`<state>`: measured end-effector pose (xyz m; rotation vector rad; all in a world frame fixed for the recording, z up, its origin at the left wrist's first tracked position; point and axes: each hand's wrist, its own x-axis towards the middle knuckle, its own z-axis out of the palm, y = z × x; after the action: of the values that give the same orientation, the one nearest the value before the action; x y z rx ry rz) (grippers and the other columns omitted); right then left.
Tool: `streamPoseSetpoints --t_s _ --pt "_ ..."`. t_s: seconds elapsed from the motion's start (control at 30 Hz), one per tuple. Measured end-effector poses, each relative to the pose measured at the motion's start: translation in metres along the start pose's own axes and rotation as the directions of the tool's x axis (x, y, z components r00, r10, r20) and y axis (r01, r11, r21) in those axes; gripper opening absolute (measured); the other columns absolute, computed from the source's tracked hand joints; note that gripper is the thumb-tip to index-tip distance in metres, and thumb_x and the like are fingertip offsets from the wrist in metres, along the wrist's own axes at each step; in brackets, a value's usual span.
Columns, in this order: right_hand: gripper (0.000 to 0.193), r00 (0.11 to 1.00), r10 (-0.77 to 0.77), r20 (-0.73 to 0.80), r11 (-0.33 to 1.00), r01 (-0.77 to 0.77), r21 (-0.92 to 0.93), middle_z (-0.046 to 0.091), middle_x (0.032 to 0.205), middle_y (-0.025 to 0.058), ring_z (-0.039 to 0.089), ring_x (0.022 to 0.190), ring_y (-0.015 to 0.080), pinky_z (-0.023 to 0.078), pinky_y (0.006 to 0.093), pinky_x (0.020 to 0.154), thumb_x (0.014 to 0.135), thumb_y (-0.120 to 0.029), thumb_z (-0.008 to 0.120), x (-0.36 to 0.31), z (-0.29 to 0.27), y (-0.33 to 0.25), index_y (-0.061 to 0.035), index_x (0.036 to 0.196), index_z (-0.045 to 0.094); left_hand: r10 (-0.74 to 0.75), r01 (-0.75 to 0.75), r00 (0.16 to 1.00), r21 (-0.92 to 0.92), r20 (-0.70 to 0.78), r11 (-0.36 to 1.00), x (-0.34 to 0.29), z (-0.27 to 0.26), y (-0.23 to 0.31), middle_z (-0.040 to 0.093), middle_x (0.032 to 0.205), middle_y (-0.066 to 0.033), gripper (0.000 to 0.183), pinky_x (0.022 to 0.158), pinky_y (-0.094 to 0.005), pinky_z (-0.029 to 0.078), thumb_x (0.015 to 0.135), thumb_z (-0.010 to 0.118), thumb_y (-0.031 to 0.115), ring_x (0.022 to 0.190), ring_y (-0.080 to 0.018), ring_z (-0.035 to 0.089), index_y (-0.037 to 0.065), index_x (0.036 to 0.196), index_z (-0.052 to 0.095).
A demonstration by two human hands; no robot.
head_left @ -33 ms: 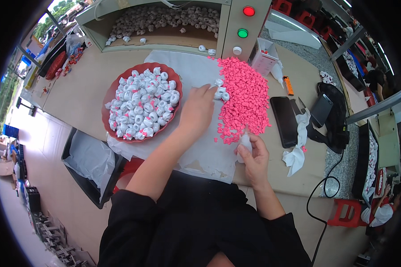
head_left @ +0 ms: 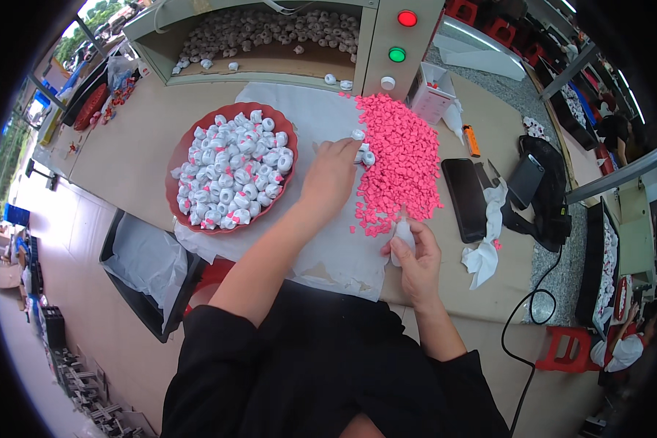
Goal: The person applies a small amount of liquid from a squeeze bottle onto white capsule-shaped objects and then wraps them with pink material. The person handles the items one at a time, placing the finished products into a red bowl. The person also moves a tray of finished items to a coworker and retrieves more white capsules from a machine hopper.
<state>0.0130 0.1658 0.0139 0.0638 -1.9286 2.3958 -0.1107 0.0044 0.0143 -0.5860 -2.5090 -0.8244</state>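
My left hand [head_left: 330,177] reaches over the white paper with its fingers stretched out. Its fingertips are at a small group of white figure heads [head_left: 369,157], partly covering them; I see no firm grip. In my right hand [head_left: 420,264] is a small white squeeze bottle [head_left: 402,232], held upright with its thin nozzle pointing away from me. The nozzle is at the near edge of a spread of small pink pieces [head_left: 401,157]. Left of my left hand, a red scalloped bowl [head_left: 174,208] is heaped with white heads, many bearing pink bits.
A cabinet [head_left: 263,79] with more white heads inside stands at the back, beside red and green lights. On the right lie a black phone [head_left: 463,201], an orange lighter [head_left: 471,141], crumpled tissue [head_left: 480,259] and a black bag [head_left: 551,193]. A lined black bin [head_left: 150,266] sits lower left.
My left hand has shifted slightly right, its fingertips now over part of the white group. My right hand and the bottle stay nearly in place.
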Motion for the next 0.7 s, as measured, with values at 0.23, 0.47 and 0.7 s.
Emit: streamPoseSetpoints --t_s 0.23,0.47,0.7 --pt "0.031 0.991 0.101 -0.082 0.935 -0.066 0.347 0.055 0.090 0.0103 0.057 0.069 0.0147 0.045 0.0251 0.058 0.081 -0.002 0.058 -0.001 -0.009 -0.008 0.0020 0.109 0.047 -0.158 0.168 0.982 -0.105 0.103 0.980 0.004 0.000 0.001 0.062 0.090 -0.0129 0.030 0.072 -0.0344 0.046 0.079 0.059 0.006 0.079 -0.0279 0.057 0.001 0.108 0.055" --pt "0.034 0.972 0.041 -0.230 0.937 0.042 0.346 0.056 0.092 0.0096 0.056 0.078 0.0150 0.044 0.0254 0.064 0.076 0.004 0.063 -0.001 -0.018 0.002 0.0013 0.106 0.048 -0.162 0.606 0.721 -0.726 0.674 -0.325 -0.063 -0.035 0.026 0.060 0.099 -0.0098 0.017 0.064 -0.0212 0.042 0.085 0.056 0.008 0.072 -0.0074 0.052 0.004 0.101 0.053" --pt "0.026 0.987 -0.090 -0.132 0.926 0.132 0.354 0.053 0.094 0.0092 0.054 0.076 0.0138 0.046 0.0256 0.068 0.078 0.002 0.061 0.001 -0.023 -0.004 -0.0004 0.101 0.048 -0.217 0.525 0.820 -0.847 0.530 -0.086 -0.086 -0.024 0.036 0.055 0.110 -0.0099 0.019 0.075 -0.0243 0.042 0.086 0.055 0.008 0.084 -0.0105 0.051 0.004 0.105 0.053"
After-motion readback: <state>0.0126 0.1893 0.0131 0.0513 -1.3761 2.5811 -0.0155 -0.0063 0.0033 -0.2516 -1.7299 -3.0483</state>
